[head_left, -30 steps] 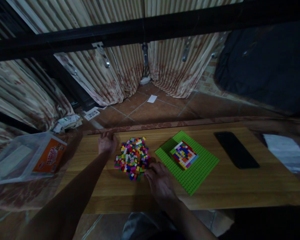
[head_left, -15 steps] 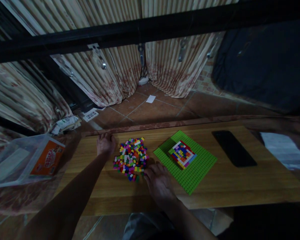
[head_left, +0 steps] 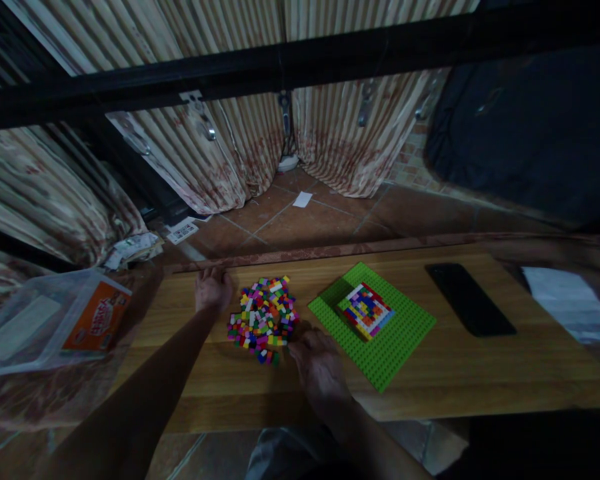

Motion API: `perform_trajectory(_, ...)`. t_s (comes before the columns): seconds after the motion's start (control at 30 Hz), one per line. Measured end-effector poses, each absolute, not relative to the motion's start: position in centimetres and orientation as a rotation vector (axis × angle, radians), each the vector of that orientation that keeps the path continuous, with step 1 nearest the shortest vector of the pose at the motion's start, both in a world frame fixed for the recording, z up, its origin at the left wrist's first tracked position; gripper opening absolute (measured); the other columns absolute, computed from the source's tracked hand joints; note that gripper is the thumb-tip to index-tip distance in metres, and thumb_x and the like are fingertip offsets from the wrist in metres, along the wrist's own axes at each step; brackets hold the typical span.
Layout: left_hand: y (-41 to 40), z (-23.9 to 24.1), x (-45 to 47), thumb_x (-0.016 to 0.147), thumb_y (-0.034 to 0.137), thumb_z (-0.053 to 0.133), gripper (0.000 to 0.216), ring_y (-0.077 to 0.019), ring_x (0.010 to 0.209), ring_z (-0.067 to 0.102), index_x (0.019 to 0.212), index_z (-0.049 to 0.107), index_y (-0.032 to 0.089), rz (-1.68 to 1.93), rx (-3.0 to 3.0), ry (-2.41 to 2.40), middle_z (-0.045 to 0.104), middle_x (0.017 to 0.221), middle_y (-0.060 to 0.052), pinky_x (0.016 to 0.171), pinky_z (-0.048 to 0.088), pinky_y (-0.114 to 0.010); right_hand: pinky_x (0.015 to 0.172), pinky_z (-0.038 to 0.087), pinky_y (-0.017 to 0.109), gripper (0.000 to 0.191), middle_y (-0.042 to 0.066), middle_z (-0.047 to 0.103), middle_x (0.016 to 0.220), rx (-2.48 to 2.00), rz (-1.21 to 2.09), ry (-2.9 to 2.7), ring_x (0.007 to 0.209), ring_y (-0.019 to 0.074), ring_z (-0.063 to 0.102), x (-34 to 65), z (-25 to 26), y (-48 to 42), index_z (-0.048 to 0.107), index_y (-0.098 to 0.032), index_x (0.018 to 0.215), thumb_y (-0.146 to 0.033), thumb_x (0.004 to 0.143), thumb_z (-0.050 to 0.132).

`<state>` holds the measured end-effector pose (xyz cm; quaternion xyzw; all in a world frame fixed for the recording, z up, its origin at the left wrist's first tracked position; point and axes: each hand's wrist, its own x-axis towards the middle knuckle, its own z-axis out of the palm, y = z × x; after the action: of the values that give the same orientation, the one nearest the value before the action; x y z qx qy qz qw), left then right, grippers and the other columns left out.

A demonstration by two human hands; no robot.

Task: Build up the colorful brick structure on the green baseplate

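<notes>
A heap of small coloured bricks (head_left: pixel 263 317) lies on the wooden table (head_left: pixel 460 370). My left hand (head_left: pixel 211 290) rests flat on the table at the heap's left side, fingers stretched toward the far edge. My right hand (head_left: pixel 318 367) sits at the heap's near right corner, fingers curled down among the bricks; what they pinch, if anything, is hidden. To the right lies a green baseplate (head_left: pixel 400 337), turned diagonally, with a square multicoloured block of bricks (head_left: pixel 365 310) built on it.
A black phone (head_left: pixel 470 307) lies on the table right of the baseplate. A clear plastic box with an orange label (head_left: pixel 55 320) stands off the table's left end. White paper (head_left: pixel 573 300) lies far right. Curtains, a dark metal bar and a tiled floor lie beyond.
My right hand has shifted slightly left along the heap's near edge, fingers curling in. The left hand has stayed in place.
</notes>
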<state>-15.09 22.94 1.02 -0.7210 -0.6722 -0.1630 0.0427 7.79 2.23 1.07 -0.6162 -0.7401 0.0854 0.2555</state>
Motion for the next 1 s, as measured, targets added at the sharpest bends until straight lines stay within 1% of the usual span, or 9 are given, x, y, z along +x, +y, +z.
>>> perform_trajectory(0.13, 23.0, 1.0, -15.1, 0.09, 0.029, 0.037, 0.033, -0.0293, 0.114, 0.054, 0.104, 0.064, 0.016, -0.476, -2.175, -2.08, 0.065, 0.113, -0.013, 0.103, 0.04, -0.043, 0.069, 0.036, 0.031, 0.016, 0.003, 0.06, 0.081, -1.681, 0.171, -1.952, 0.081, 0.0194, 0.051, 7.5, 0.1, 2.1, 0.069, -0.024, 0.082, -0.015, 0.089, 0.059)
perform_trajectory(0.27, 23.1, 0.8, -15.1, 0.089, 0.028, 0.038, 0.032, -0.0287, 0.112, 0.055, 0.103, 0.065, 0.017, -0.501, -2.173, -2.062, 0.065, 0.114, -0.012, 0.104, 0.039, -0.043, 0.073, 0.037, 0.032, 0.015, 0.004, 0.062, 0.083, -1.615, 0.147, -1.923, 0.082, 0.0196, 0.052, 7.6, -0.5, 2.0, 0.069, -0.023, 0.087, -0.016, 0.091, 0.057)
perform_trajectory(0.4, 23.2, 0.6, -15.1, 0.088, 0.027, 0.039, 0.03, -0.0283, 0.112, 0.055, 0.101, 0.065, 0.018, -0.545, -2.182, -2.045, 0.066, 0.112, -0.012, 0.105, 0.038, -0.043, 0.077, 0.04, 0.034, 0.014, 0.004, 0.065, 0.088, -1.625, 0.23, -1.844, 0.086, 0.0209, 0.055, 8.4, -0.2, 1.7, 0.067, -0.022, 0.094, -0.018, 0.094, 0.054)
perform_trajectory(0.57, 23.2, 0.6, -15.2, 0.088, 0.028, 0.04, 0.03, -0.0292, 0.113, 0.054, 0.102, 0.065, 0.018, -0.534, -2.191, -2.057, 0.065, 0.112, -0.013, 0.104, 0.039, -0.044, 0.081, 0.042, 0.035, 0.015, 0.005, 0.067, 0.096, -1.624, 0.309, -1.787, 0.09, 0.0208, 0.057, 9.6, 0.4, 1.3, 0.065, -0.021, 0.102, -0.02, 0.096, 0.052)
perform_trajectory(0.67, 23.2, 0.7, -15.2, 0.088, 0.028, 0.039, 0.03, -0.0291, 0.111, 0.055, 0.1, 0.065, 0.018, -0.505, -2.178, -2.055, 0.065, 0.109, -0.013, 0.103, 0.039, -0.044, 0.082, 0.042, 0.035, 0.015, 0.005, 0.067, 0.095, -1.631, 0.313, -1.793, 0.09, 0.0209, 0.057, 9.5, 0.8, 1.4, 0.066, -0.022, 0.099, -0.02, 0.096, 0.051)
perform_trajectory(0.87, 23.3, 0.6, -15.3, 0.088, 0.028, 0.039, 0.031, -0.0282, 0.11, 0.055, 0.101, 0.064, 0.017, -0.502, -2.193, -2.028, 0.065, 0.111, -0.013, 0.104, 0.038, -0.043, 0.079, 0.043, 0.036, 0.01, 0.005, 0.066, 0.093, -1.649, 0.26, -1.945, 0.09, 0.0234, 0.055, 8.2, 1.6, 2.5, 0.067, -0.021, 0.095, -0.018, 0.089, 0.061)
perform_trajectory(1.0, 23.3, 0.6, -15.4, 0.088, 0.028, 0.039, 0.03, -0.0288, 0.111, 0.055, 0.101, 0.064, 0.017, -0.514, -2.195, -2.043, 0.065, 0.11, -0.013, 0.104, 0.039, -0.044, 0.078, 0.041, 0.036, 0.009, 0.006, 0.064, 0.089, -1.689, 0.179, -2.027, 0.089, 0.0228, 0.053, 7.9, 1.3, 2.9, 0.067, -0.022, 0.088, -0.016, 0.09, 0.06)
